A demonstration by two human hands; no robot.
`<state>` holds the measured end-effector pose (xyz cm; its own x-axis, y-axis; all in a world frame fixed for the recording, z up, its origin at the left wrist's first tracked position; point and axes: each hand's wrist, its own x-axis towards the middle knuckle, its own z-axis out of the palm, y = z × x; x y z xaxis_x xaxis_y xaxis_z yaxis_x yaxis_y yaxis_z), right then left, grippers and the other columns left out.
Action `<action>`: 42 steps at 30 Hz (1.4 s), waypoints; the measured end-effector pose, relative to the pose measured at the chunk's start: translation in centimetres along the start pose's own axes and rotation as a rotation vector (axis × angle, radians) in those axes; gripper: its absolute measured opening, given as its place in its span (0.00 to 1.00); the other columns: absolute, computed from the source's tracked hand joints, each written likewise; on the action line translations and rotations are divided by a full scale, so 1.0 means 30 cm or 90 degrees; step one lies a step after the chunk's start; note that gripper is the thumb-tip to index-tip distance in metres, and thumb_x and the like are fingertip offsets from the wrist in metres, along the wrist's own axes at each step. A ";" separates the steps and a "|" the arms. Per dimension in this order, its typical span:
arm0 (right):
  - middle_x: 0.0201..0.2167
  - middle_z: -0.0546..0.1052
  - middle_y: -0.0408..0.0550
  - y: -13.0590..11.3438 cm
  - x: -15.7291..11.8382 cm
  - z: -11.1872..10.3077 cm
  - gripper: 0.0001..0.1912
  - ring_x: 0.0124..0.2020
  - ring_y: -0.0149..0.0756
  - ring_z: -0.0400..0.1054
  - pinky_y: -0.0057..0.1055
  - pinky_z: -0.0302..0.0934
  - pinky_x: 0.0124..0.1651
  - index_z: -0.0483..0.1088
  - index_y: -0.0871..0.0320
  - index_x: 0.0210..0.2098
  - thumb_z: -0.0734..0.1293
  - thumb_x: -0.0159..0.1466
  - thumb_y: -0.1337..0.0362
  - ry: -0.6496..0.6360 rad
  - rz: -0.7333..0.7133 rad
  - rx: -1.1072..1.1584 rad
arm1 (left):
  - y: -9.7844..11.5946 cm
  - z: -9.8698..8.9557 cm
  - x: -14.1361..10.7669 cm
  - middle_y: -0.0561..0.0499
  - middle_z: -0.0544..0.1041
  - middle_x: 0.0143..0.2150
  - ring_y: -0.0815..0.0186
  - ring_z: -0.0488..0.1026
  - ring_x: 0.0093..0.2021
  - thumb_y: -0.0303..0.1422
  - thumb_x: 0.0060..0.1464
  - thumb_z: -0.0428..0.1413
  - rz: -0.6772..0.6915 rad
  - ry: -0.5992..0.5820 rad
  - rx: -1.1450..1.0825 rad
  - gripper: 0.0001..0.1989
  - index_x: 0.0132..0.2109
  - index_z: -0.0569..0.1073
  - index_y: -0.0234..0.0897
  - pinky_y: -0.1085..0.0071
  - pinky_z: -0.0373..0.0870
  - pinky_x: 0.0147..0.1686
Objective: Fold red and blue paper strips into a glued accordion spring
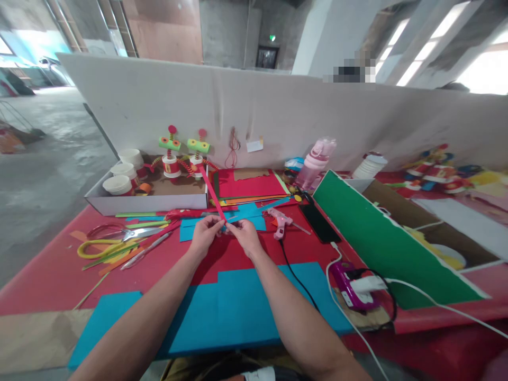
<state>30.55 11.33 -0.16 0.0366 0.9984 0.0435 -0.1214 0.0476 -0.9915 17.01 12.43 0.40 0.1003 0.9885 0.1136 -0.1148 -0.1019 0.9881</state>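
Strip [213, 193]: red, narrow, slanting away from my fingertips towards the tray, its near end in my grip above the table.
Left hand [207, 232]: thumb and fingers closed on the near end of the strip.
Right hand [244, 235]: pinched on that same end, fingertips almost meeting the left ones.
Blue paper: one piece [191, 230] lies flat just behind and under my hands; wide sheets [242, 304] spread beneath my forearms along the near edge.
Glue gun [281, 221]: pink, on the red tabletop [186, 262] just beside my right hand — its black cable [296, 272] trails towards me.
Scissors [145, 233]: lying to my left among paper strips, with a pen [145, 251] next to them.
Tray [159, 204]: beyond my left hand, holding white cups [118, 184] and two cup-bodied figures with green heads, one on the left [171, 166], one on the right [196, 159] — the strip's far end shows in front of the right one.
Phone [320, 223]: dark-screened, right of the glue gun, beside a green panel [377, 246].
Bottle [313, 165]: pink, upright at the back.
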 end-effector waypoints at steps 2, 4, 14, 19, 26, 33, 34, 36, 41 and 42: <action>0.21 0.77 0.46 0.000 -0.001 0.005 0.15 0.24 0.35 0.71 0.31 0.64 0.33 0.72 0.60 0.25 0.71 0.50 0.53 -0.001 -0.002 0.015 | 0.003 0.003 -0.002 0.54 0.72 0.21 0.73 0.65 0.20 0.39 0.46 0.62 -0.004 -0.012 -0.011 0.13 0.32 0.73 0.34 0.76 0.61 0.23; 0.21 0.77 0.46 -0.002 -0.003 0.009 0.15 0.24 0.35 0.70 0.30 0.64 0.33 0.73 0.60 0.26 0.71 0.50 0.53 0.007 -0.005 0.035 | 0.002 0.004 -0.003 0.54 0.73 0.22 0.72 0.66 0.21 0.39 0.46 0.62 -0.008 -0.024 -0.011 0.13 0.31 0.72 0.34 0.75 0.62 0.23; 0.20 0.76 0.45 0.004 -0.005 0.013 0.13 0.23 0.33 0.69 0.29 0.63 0.31 0.72 0.60 0.25 0.71 0.50 0.55 0.030 -0.005 0.062 | -0.004 -0.004 -0.003 0.53 0.71 0.21 0.72 0.65 0.21 0.38 0.46 0.62 -0.008 -0.030 -0.004 0.12 0.28 0.72 0.33 0.76 0.61 0.24; 0.20 0.76 0.45 -0.001 -0.005 0.013 0.13 0.23 0.33 0.69 0.30 0.63 0.31 0.71 0.60 0.24 0.71 0.50 0.55 0.040 -0.002 0.067 | 0.003 -0.001 -0.007 0.54 0.71 0.20 0.72 0.65 0.21 0.40 0.48 0.61 -0.002 -0.057 -0.015 0.12 0.29 0.72 0.34 0.75 0.61 0.25; 0.20 0.76 0.45 -0.001 -0.011 0.019 0.13 0.22 0.34 0.69 0.30 0.63 0.31 0.73 0.60 0.25 0.70 0.51 0.55 0.017 -0.018 0.048 | -0.006 -0.005 -0.003 0.54 0.70 0.20 0.72 0.65 0.22 0.38 0.47 0.62 0.000 -0.036 -0.018 0.12 0.27 0.71 0.34 0.75 0.60 0.25; 0.20 0.76 0.44 0.005 -0.008 0.022 0.12 0.23 0.34 0.69 0.31 0.64 0.32 0.71 0.59 0.24 0.71 0.50 0.56 0.044 -0.011 0.075 | -0.007 -0.002 -0.001 0.53 0.73 0.22 0.72 0.66 0.23 0.38 0.47 0.62 -0.015 -0.044 -0.037 0.11 0.29 0.73 0.34 0.75 0.62 0.25; 0.21 0.76 0.44 0.004 -0.008 0.022 0.12 0.24 0.34 0.69 0.31 0.65 0.33 0.71 0.59 0.24 0.71 0.50 0.56 0.037 -0.009 0.082 | -0.007 -0.002 0.000 0.52 0.73 0.22 0.72 0.66 0.23 0.38 0.46 0.63 -0.018 -0.039 -0.045 0.11 0.29 0.74 0.33 0.75 0.62 0.25; 0.21 0.76 0.43 0.004 -0.006 0.021 0.12 0.25 0.34 0.70 0.32 0.65 0.35 0.70 0.58 0.25 0.72 0.49 0.57 0.020 -0.001 0.107 | -0.007 -0.004 0.002 0.53 0.73 0.22 0.72 0.66 0.22 0.37 0.45 0.64 -0.030 -0.025 -0.078 0.11 0.29 0.74 0.33 0.76 0.62 0.24; 0.21 0.73 0.40 0.010 0.003 0.018 0.14 0.25 0.32 0.69 0.32 0.67 0.35 0.68 0.57 0.25 0.73 0.48 0.55 0.004 0.025 0.239 | -0.007 -0.004 0.003 0.54 0.71 0.21 0.73 0.65 0.21 0.35 0.43 0.65 -0.080 -0.020 -0.153 0.10 0.29 0.74 0.33 0.76 0.63 0.23; 0.20 0.73 0.40 0.011 0.004 0.018 0.15 0.24 0.31 0.69 0.32 0.67 0.35 0.68 0.57 0.24 0.74 0.47 0.55 0.005 0.031 0.251 | -0.006 -0.003 0.002 0.54 0.71 0.21 0.73 0.65 0.21 0.35 0.43 0.65 -0.084 -0.023 -0.152 0.10 0.29 0.74 0.33 0.76 0.63 0.23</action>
<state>29.98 11.49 -0.43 0.0289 0.9996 -0.0053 -0.4949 0.0097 -0.8689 16.96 12.53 0.22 0.1647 0.9863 -0.0073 -0.3271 0.0616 0.9430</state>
